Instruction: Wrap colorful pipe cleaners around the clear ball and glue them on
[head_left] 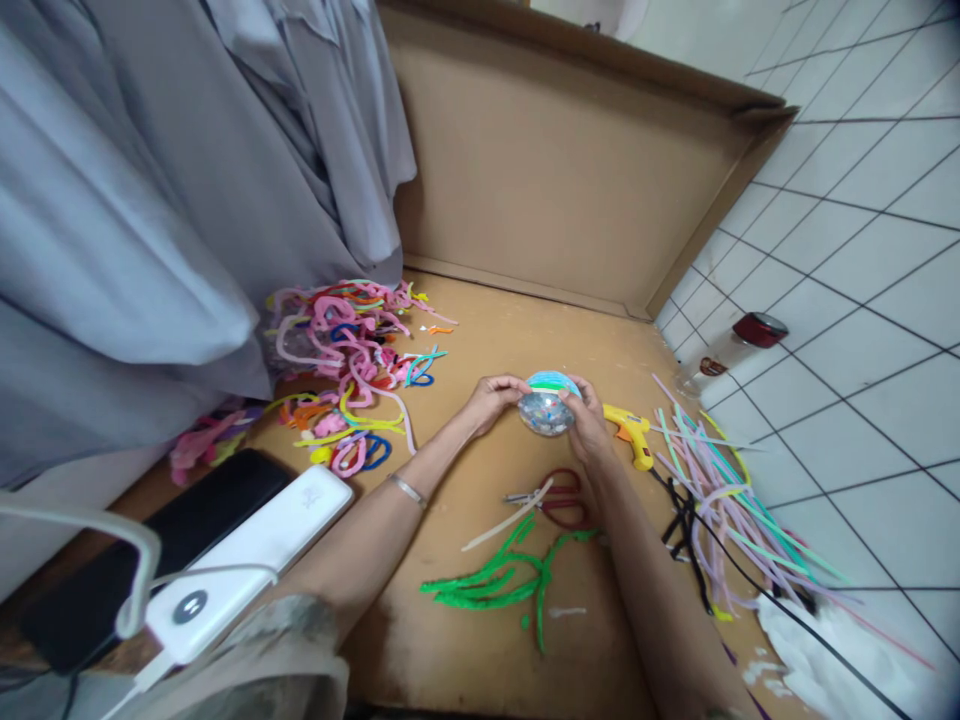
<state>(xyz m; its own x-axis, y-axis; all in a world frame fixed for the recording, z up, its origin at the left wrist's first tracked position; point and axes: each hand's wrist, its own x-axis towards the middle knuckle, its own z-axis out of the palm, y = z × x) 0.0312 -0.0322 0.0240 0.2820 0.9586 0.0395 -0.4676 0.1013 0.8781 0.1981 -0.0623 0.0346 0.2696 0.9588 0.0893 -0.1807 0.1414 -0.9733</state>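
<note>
Your left grip [499, 397] is pinched nearly closed on the left rim of the round clear piece [547, 413] with blue and green bands, and your right grip [589, 425] closes on its right side, thumb over the face. The piece sits right of the middle of the desk [491, 330]; whether it touches the surface you can't tell. Judge it light, thin-walled and rather slick, likely to dent or crack if squeezed hard, so hold it by opposite sides of the rim. Just beside your right grip lies the yellow glue gun [637, 437], with loose strips [716, 520] along the right edge; scissors [564, 500] and green fuzzy strips [541, 580] lie toward the near edge. A tangled heap [352, 325] fills the far left corner. Your best room is ahead, stopping at the cardboard panel [540, 150] on the far edge.
</note>
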